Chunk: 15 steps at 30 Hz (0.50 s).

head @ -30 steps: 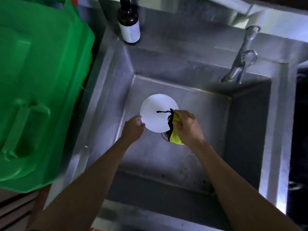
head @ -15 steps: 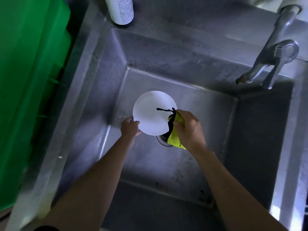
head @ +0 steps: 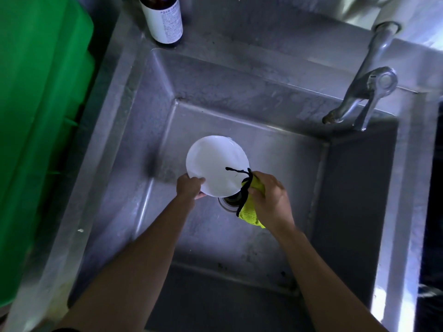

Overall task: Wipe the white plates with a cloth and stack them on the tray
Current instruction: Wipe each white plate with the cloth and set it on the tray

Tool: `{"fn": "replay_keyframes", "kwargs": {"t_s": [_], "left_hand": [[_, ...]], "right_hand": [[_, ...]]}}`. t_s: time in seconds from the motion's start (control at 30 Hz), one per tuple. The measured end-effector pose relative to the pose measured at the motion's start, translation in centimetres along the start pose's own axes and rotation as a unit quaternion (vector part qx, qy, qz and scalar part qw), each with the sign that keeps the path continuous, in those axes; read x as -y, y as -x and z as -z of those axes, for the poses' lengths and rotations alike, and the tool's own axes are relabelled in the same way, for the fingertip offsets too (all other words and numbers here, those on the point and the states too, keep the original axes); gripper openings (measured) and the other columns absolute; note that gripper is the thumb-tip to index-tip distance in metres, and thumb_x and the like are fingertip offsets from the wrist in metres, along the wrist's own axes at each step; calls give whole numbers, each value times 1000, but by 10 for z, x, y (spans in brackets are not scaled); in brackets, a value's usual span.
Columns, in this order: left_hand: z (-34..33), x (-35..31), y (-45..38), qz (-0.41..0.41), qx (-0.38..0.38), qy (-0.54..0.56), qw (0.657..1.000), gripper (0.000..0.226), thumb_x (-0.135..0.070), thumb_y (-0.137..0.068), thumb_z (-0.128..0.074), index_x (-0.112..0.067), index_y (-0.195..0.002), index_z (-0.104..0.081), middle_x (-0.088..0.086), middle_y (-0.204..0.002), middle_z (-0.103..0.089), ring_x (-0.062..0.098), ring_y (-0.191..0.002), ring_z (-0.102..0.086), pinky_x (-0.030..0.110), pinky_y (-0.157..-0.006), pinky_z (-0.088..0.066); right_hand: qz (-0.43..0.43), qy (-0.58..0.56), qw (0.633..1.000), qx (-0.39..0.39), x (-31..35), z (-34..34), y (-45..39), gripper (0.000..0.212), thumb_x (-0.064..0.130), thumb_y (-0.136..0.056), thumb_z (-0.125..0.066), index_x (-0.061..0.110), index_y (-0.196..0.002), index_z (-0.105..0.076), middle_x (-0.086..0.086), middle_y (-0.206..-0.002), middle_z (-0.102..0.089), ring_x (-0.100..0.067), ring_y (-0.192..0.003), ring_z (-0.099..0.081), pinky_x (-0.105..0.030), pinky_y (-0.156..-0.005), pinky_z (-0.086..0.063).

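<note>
A small round white plate (head: 213,164) is held over the basin of a steel sink (head: 275,97). My left hand (head: 189,186) grips the plate's near left rim, thumb on top. My right hand (head: 269,200) clutches a yellow-green cloth (head: 250,213) with a black edge and a loose black thread lying across the plate's right side. The cloth touches the plate's right rim. No tray is in view.
A drain (head: 231,202) shows below the plate. A metal tap (head: 359,92) reaches over the basin's back right corner. A brown bottle with a white label (head: 165,19) stands on the back ledge. A large green plastic bin (head: 36,116) fills the left side.
The view has tilted down and closer to the sink. My left hand has slid round to the plate's near rim. The right hand stays at the right rim with the cloth.
</note>
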<state>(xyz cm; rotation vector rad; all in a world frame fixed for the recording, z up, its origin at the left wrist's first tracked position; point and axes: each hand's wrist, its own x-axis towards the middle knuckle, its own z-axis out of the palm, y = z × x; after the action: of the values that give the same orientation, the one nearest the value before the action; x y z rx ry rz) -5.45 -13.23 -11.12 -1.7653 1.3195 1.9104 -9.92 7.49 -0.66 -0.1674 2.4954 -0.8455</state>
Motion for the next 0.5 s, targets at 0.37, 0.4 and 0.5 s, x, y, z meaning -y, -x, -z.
{"fn": "replay_keyframes", "kwargs": {"t_s": [0.37, 0.4, 0.5], "left_hand": [[9, -31, 77, -23, 73, -10, 997, 45, 9, -91, -52, -14, -129, -56, 16, -131, -57, 41, -111, -59, 44, -53, -61], [12, -33, 85, -24, 79, -11, 997, 45, 8, -92, -53, -12, -131, -55, 17, -131, -57, 42, -111, -59, 44, -52, -61], [24, -38, 112, -28, 102, -31, 994, 42, 3, -95, -57, -10, -135, -54, 21, -132, -58, 46, -112, -61, 53, -67, -61]], "right_hand": [[1, -16, 1000, -25, 20, 30, 61, 45, 8, -89, -67, 18, -133, -61, -2, -130, -63, -30, -117, -55, -40, -99, -45], [-3, -17, 999, -31, 22, 33, 67, 45, 9, -89, -67, 17, -133, -60, -2, -131, -62, -30, -117, -54, -39, -98, -45], [-10, -22, 999, -40, 32, 44, 85, 44, 12, -90, -67, 17, -133, -59, 0, -129, -62, -28, -117, -52, -35, -94, -43]]}}
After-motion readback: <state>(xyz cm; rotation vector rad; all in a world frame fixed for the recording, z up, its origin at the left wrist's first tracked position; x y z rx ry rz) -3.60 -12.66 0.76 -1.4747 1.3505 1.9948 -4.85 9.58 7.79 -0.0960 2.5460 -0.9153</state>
